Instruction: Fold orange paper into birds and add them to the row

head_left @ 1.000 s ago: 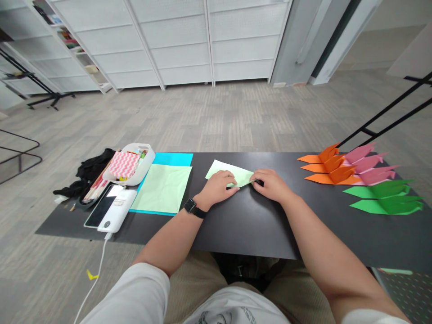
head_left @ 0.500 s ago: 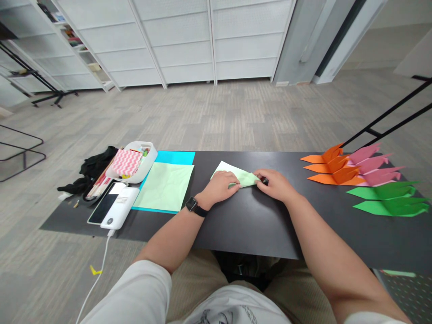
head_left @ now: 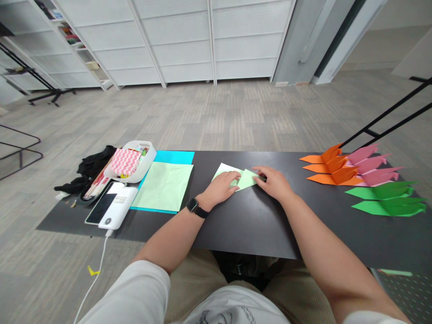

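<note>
A pale green sheet of folding paper (head_left: pixel 247 179) lies partly folded on the dark table, its white side showing at the back left corner. My left hand (head_left: pixel 222 186) rests on its left part with the fingers stretched out, pressing it down and hiding some of the folds. At the paper's right edge is my right hand (head_left: pixel 275 182), thumb and forefinger apart and touching or nearly touching the flap. Something small and dark shows between that thumb and the fingers; I cannot make out what it is.
To the left lie light green sheets (head_left: pixel 165 186) over blue paper (head_left: pixel 175 157), a white power bank (head_left: pixel 118 208), a phone (head_left: pixel 103 208) and a white basket (head_left: pixel 147 162). Folded orange birds (head_left: pixel 332 168), pink birds (head_left: pixel 371 164) and green birds (head_left: pixel 388 200) stand at right.
The paper's right flap has opened out wider and now shows a raised edge. My right fingers have loosened and spread from their pinch; my left hand has flattened slightly.
</note>
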### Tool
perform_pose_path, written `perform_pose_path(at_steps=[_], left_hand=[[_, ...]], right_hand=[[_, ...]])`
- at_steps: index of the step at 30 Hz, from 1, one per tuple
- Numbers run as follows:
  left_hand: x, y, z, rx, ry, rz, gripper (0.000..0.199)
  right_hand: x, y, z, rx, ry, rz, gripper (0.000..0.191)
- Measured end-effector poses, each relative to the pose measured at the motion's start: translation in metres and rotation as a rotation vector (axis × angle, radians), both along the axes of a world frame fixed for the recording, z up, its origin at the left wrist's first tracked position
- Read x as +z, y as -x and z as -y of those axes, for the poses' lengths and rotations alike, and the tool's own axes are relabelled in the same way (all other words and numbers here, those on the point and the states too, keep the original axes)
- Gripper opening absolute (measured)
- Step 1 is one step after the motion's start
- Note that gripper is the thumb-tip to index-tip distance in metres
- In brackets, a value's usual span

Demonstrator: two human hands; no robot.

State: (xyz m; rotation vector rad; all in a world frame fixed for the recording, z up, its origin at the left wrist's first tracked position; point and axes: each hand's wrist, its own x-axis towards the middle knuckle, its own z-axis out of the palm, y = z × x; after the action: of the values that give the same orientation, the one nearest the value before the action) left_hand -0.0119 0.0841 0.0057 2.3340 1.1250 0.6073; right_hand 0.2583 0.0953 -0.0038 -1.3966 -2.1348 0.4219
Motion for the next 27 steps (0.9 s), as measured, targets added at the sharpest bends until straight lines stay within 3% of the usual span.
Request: perform_pose_path(at_steps=[6, 15, 27], left_hand=[[0.0002, 0.0012, 0.0002, -0.079, -0.069, -0.024, 0.030], [-0.0021, 0.0020, -0.0012, -0.083, -0.128, -0.105, 0.032], [-0.0044, 0.0058, -0.0031, -0.088, -0.070, -0.072, 0.036]], right_hand=[[-0.0037, -0.0021, -0.0029, 0.003, 0.013, 0.024, 0.033], [-0.0059, -0.0023, -0.0041, -0.008, 0.018, 0.028, 0.030], [-0.0080, -0.0012, -0.0062, -0.027, 0.018, 0.031, 0.028]])
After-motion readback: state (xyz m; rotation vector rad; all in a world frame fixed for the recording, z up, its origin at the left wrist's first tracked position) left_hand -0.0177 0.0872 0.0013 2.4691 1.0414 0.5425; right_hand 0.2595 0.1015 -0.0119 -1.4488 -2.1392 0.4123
